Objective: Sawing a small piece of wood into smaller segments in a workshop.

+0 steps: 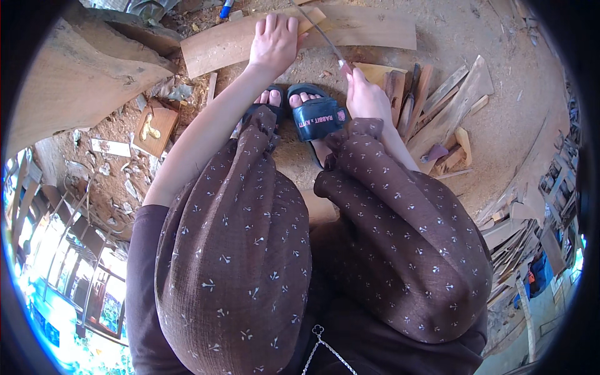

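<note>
"What could be going wrong?"

"My right hand (pixel 365 94) is gripping a thin-bladed tool (pixel 325 36), and the blade is crossing near the right end of the pale board (pixel 219 51); contact, can't tell. My left hand (pixel 275 42) is resting on that board; clamping or just lying flat, can't tell. If the board is rocking on the back board (pixel 381 28), seemingly under its right end, I'm guessing the blade could be skipping toward my left hand."

"Feet?"

"Bare toes (pixel 303 98) are sitting off its near edge; a slip could be reaching them."

"Containers?"

"Not spotting any for sure. Clear plastic (pixel 147 9) is lying beyond its far left corner; contents, can't tell."
</note>
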Demonstrator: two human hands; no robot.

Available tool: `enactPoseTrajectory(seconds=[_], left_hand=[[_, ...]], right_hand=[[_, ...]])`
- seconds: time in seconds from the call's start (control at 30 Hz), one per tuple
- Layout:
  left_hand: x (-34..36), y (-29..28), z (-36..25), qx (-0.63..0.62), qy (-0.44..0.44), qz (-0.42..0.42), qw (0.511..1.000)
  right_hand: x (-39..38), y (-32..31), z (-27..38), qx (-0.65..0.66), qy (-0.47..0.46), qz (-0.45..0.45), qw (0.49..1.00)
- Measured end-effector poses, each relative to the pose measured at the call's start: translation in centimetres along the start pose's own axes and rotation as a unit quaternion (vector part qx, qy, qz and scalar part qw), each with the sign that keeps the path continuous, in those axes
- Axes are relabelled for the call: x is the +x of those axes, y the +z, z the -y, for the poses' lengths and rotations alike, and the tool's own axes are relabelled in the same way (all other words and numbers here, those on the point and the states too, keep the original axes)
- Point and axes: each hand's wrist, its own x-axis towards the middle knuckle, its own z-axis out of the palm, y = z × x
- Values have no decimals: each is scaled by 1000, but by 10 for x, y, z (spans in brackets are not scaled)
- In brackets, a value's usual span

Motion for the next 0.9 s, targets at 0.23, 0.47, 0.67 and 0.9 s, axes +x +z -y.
enactPoseTrajectory(seconds=[0.23, 0.47, 0.67, 0.9], left_hand=[[-1, 0, 1, 6, -3, 9, 1000], [1, -3, -2, -2, -32, 11, 999], [0, 2, 2, 5, 2, 27, 1000], [0, 2, -1, 16, -24, 27, 999]], right_hand=[[35, -6, 17, 27, -48, -2, 998], [-4, 4, -4, 9, 13, -26, 1000], [-2, -6, -5, 6, 22, -4, 1000], [34, 11, 9, 102, -30, -20, 994]])
